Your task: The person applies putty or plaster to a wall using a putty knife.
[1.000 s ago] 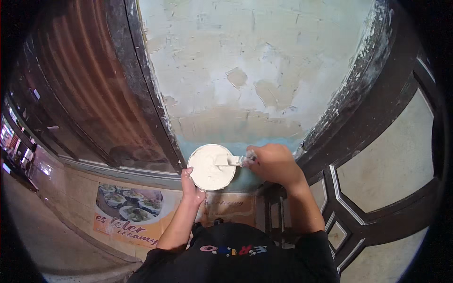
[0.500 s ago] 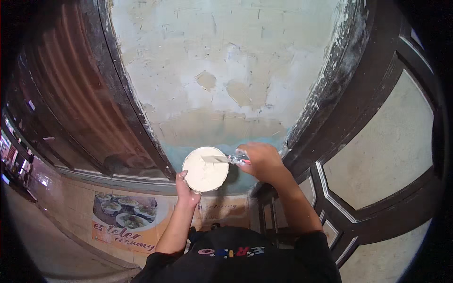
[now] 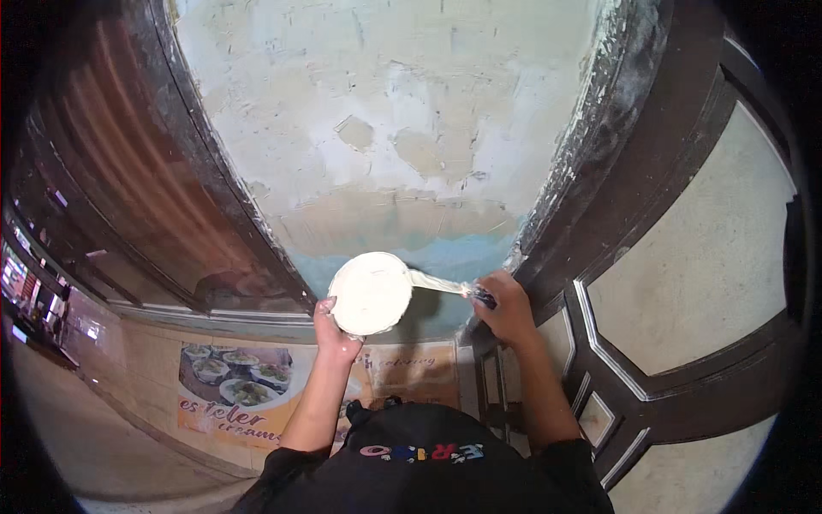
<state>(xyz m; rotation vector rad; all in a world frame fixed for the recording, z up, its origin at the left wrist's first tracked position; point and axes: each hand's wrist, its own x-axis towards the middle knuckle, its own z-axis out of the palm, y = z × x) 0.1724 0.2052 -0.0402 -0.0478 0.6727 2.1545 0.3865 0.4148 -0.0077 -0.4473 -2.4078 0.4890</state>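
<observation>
My left hand point(image 3: 334, 330) holds a round tub of creamy white putty point(image 3: 370, 293) from its lower left side, thumb on the rim. In my right hand point(image 3: 507, 307) is a putty knife point(image 3: 441, 283), gripped by its dark handle. Its blade points left, smeared with white putty, and the tip meets or lies very near the tub's right rim. Beyond the tub stands a wall point(image 3: 402, 154) with patchy white and beige filler, and a bluish band low down.
Dark wooden frames with white smears border the wall on both sides. A brown-curtained window point(image 3: 137, 171) is on the left, a panelled door point(image 3: 685, 257) on the right. A printed food banner point(image 3: 248, 420) lies on the floor below.
My right hand has moved right and slightly down, drawing the knife from over the putty to the tub's rim. Putty now coats the blade. The tub has shifted slightly up and left.
</observation>
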